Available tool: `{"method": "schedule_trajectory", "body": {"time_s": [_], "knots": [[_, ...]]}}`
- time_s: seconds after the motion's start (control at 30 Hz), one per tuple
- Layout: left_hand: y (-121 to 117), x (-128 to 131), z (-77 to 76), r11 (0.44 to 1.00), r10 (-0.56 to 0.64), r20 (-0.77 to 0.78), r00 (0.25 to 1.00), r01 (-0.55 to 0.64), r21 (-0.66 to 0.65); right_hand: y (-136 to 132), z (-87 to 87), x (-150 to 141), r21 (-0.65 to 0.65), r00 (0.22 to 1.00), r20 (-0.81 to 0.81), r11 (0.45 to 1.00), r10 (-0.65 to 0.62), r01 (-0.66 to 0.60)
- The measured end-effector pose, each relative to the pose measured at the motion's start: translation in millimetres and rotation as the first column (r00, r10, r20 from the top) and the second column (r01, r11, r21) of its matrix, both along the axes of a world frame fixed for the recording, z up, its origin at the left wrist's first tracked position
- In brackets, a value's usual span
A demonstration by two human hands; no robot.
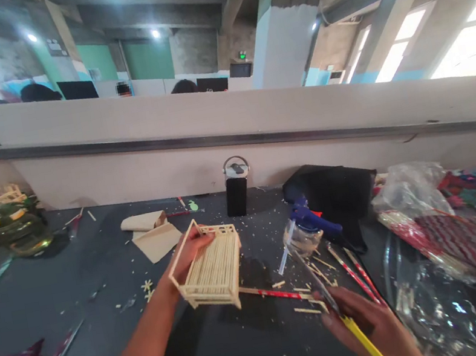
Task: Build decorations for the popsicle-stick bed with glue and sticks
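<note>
My left hand (191, 252) is closed on the side of a small bed-shaped model (216, 261) built from thin wooden sticks, held tilted above the dark table. The model has a slatted base and low railings. In my right hand (364, 321) is a yellow-handled tool (361, 340) with a long grey metal end pointing away from me; its exact kind is unclear. Near that end lie loose short sticks (307, 310) and a red-banded stick (281, 293). Beyond them a blue glue gun (312, 220) rests at a clear bowl (304, 241), with a translucent stick (286, 249) beside it.
A black device with a handle (236, 196) stands by the partition (150, 175). Folded brown paper (157, 244) and a black cloth (332, 192) lie at the back. Clear plastic bags (438, 296) and a striped bundle (474, 240) crowd the right. A jar (17, 232) stands left.
</note>
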State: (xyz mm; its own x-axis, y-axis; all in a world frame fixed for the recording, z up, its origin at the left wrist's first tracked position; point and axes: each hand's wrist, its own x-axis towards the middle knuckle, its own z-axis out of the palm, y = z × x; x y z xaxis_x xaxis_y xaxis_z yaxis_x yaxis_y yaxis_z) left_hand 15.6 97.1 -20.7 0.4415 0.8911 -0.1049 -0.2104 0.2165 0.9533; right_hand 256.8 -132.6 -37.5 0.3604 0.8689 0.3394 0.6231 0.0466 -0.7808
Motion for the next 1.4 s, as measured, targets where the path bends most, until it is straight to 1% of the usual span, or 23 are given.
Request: {"method": "schedule_trajectory", "body": {"time_s": [0.1,0.2,0.33,0.43,0.5,0.57,0.63,0.73,0.8,0.83,0.87,0.9,0.93,1.0,1.03,1.07,1.13,1.17,1.2,1.23,1.27,1.37,1.4], "knots": [[15.7,-10.4,-16.1,0.989,0.139,-0.069,0.988,-0.134,0.067,-8.9,-14.8,-6.8,0.014,0.997,-0.004,0.997,0.072,-0.072],[26.5,-19.1,-26.9,0.965,0.24,-0.135,0.961,-0.221,0.14,-14.1,-21.5,-16.5,0.019,0.99,-0.005,0.99,0.143,-0.142],[28.5,-24.4,-36.2,0.94,0.315,-0.178,0.932,-0.28,0.197,-17.4,-17.0,-25.3,0.009,0.975,0.036,0.976,0.217,-0.218],[20.7,-26.9,-38.4,0.932,0.331,-0.156,0.931,-0.297,0.207,-18.8,-8.2,-26.8,0.012,0.963,0.104,0.968,0.248,-0.251],[11.6,-31.3,-36.5,0.927,0.339,-0.129,0.932,-0.308,0.213,-19.4,-2.8,-26.0,-0.002,0.949,0.157,0.961,0.274,-0.277],[-2.0,-39.1,-32.5,0.92,0.356,-0.116,0.927,-0.326,0.218,-19.9,0.1,-24.6,-0.017,0.93,0.215,0.953,0.299,-0.302],[-22.8,-49.0,-27.0,0.902,0.402,-0.122,0.907,-0.37,0.22,-20.4,-0.3,-23.2,-0.017,0.915,0.271,0.952,0.3,-0.307],[-70.3,-60.5,-15.6,0.855,0.49,-0.138,0.861,-0.443,0.271,-21.1,-5.6,-22.4,-0.053,0.892,0.333,0.951,0.304,-0.305],[-108.4,-61.0,-5.8,0.797,0.554,-0.134,0.822,-0.477,0.369,-20.8,-8.9,-24.0,-0.093,0.859,0.387,0.941,0.336,-0.326],[-126.8,-58.6,-0.6,0.742,0.573,-0.152,0.805,-0.431,0.513,-20.3,-9.5,-25.8,-0.103,0.832,0.428,0.934,0.353,-0.343],[-143.5,-54.6,4.4,0.712,0.543,-0.186,0.819,-0.331,0.619,-19.4,-9.1,-28.3,-0.105,0.799,0.477,0.927,0.365,-0.361],[-157.4,-49.6,8.8,0.699,0.479,-0.225,0.848,-0.214,0.682,-18.4,-7.6,-31.3,-0.101,0.761,0.528,0.918,0.376,-0.383],[-168.3,-44.0,12.4,0.703,0.39,-0.285,0.876,-0.082,0.707,-17.2,-4.9,-34.6,-0.097,0.717,0.581,0.908,0.385,-0.408],[-180.8,-33.3,16.4,0.724,0.242,-0.417,0.876,0.123,0.678,-15.5,2.9,-41.2,-0.102,0.613,0.683,0.884,0.396,-0.457],[-183.2,-29.2,17.0,0.756,0.189,-0.488,0.852,0.191,0.626,-15.3,7.3,-43.7,-0.101,0.555,0.735,0.872,0.389,-0.479],[-184.1,-26.4,16.8,0.8,0.127,-0.557,0.821,0.247,0.546,-15.6,11.6,-45.4,-0.095,0.5,0.781,0.861,0.375,-0.499],[-184.0,-24.6,15.4,0.888,-0.041,-0.657,0.753,0.329,0.321,-18.5,18.4,-45.7,-0.068,0.429,0.84,0.849,0.332,-0.523],[-184.4,-25.3,14.8,0.913,-0.138,-0.674,0.726,0.357,0.198,-21.0,20.5,-44.4,-0.053,0.417,0.852,0.844,0.317,-0.534],[-185.5,-26.7,14.4,0.92,-0.22,-0.673,0.706,0.379,0.097,-24.1,21.5,-42.5,-0.04,0.415,0.856,0.839,0.309,-0.542],[-187.6,-28.7,14.3,0.919,-0.27,-0.666,0.695,0.392,0.037,-27.7,21.5,-40.1,-0.037,0.416,0.855,0.834,0.312,-0.55],[-190.6,-30.9,14.6,0.917,-0.284,-0.665,0.69,0.398,0.021,-31.6,20.5,-37.7,-0.042,0.418,0.849,0.83,0.323,-0.556],[-202.4,-39.0,16.3,0.903,-0.275,-0.698,0.661,0.427,0.048,-42.7,11.7,-33.3,-0.09,0.432,0.812,0.816,0.392,-0.572],[-206.3,-42.9,16.7,0.897,-0.302,-0.706,0.64,0.441,0.016,-45.3,7.5,-33.0,-0.12,0.432,0.792,0.804,0.431,-0.582]]}}
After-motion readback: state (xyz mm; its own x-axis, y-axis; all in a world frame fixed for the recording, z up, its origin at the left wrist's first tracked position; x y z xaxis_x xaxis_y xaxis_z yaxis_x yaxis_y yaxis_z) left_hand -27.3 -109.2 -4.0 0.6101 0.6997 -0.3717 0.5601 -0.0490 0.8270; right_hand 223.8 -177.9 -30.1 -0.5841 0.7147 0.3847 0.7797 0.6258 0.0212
